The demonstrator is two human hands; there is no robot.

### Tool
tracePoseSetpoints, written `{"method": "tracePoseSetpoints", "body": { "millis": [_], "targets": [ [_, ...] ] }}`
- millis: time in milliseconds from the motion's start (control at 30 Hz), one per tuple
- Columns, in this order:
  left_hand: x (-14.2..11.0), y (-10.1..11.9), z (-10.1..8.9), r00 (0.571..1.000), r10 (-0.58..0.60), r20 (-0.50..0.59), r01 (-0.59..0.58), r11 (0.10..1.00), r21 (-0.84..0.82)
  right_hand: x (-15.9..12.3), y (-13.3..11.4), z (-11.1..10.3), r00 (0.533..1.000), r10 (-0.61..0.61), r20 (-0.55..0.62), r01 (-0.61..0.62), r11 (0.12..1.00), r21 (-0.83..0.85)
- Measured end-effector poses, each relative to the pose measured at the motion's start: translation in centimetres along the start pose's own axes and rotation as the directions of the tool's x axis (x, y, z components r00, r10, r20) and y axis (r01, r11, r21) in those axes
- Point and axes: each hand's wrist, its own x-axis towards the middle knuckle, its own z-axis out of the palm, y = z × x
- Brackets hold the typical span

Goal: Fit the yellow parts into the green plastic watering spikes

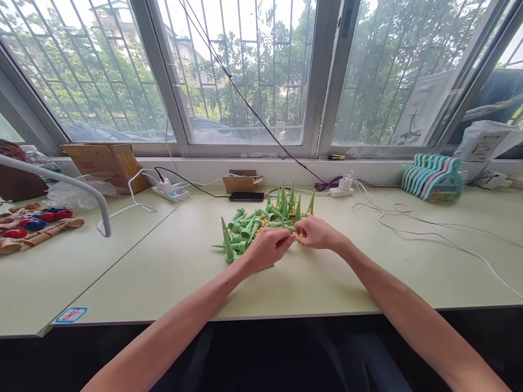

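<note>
A heap of green plastic cone spikes (261,220) lies on the pale green table (171,272), mixed with small yellow pieces (265,222). Some cones stand upright at the back of the heap, others lie flat. My left hand (267,247) and my right hand (316,233) meet at the near edge of the heap, fingertips almost touching. Both are closed in a pinch around a small part between them, which is too hidden to name.
A black phone (246,196) and a small cardboard box (242,181) sit behind the heap. Power strips (170,190) and white cables (408,218) run along the back. Wooden toys (32,226) lie far left, a larger carton (106,163) by the window, pastel plastic pieces (433,177) far right.
</note>
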Motion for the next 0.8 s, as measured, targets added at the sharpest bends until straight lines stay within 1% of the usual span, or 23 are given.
{"method": "tracePoseSetpoints", "body": {
  "millis": [267,533,633,800],
  "targets": [
    [-0.02,0.05,0.05,1.000,0.009,0.012,-0.009,1.000,0.009,-0.12,-0.35,-0.18,0.997,0.019,0.071,-0.017,0.999,-0.035],
    [0.05,0.23,-0.10,0.999,0.016,0.029,-0.016,1.000,0.019,0.16,-0.33,0.14,0.995,0.033,0.090,-0.030,0.999,-0.037],
    [0.03,0.24,-0.12,0.999,0.006,0.038,-0.007,1.000,0.020,0.16,-0.34,0.18,0.998,0.036,0.057,-0.034,0.999,-0.028],
    [-0.02,0.17,-0.04,1.000,-0.016,0.007,0.016,0.999,0.033,0.22,-0.20,0.33,0.995,0.055,-0.078,-0.053,0.998,0.034]
  ]
}}
